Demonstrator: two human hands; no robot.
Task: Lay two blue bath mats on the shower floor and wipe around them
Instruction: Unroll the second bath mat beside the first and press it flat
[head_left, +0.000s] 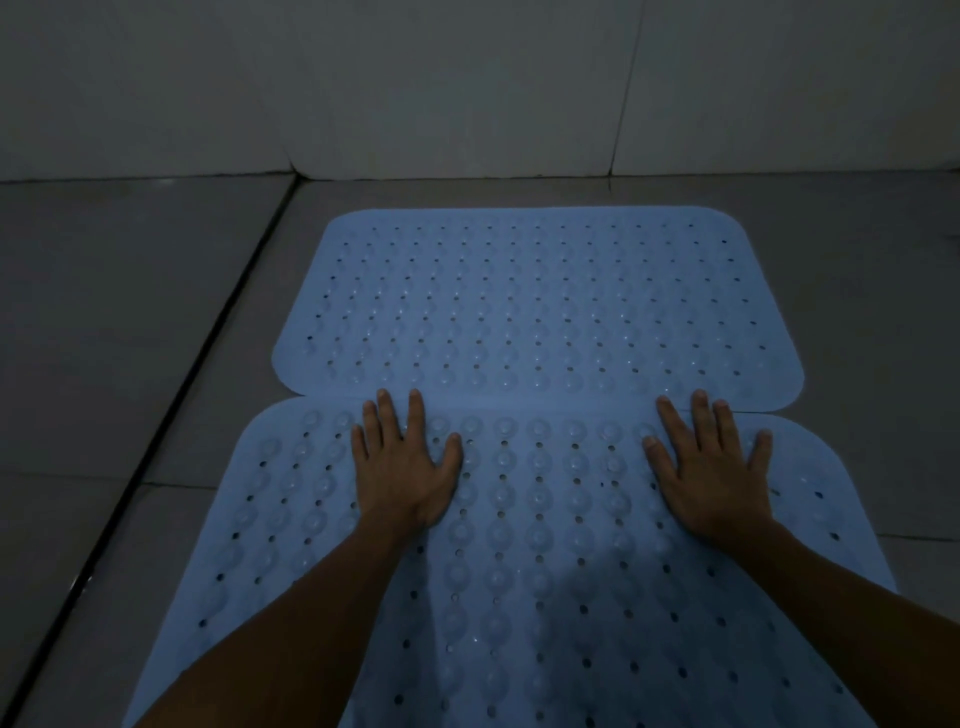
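We see a dim room: grey floor tiles (130, 322) fill the lower frame, a dark grout line (171, 410) running diagonally at left, while pale wall panels (415, 78) span the top.

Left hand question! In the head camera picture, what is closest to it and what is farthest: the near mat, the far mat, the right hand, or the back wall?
1. Near mat: right under the left hand, touching.
2. Far mat: just past its fingertips.
3. Right hand: across the near mat, to the right.
4. Back wall: beyond both mats.
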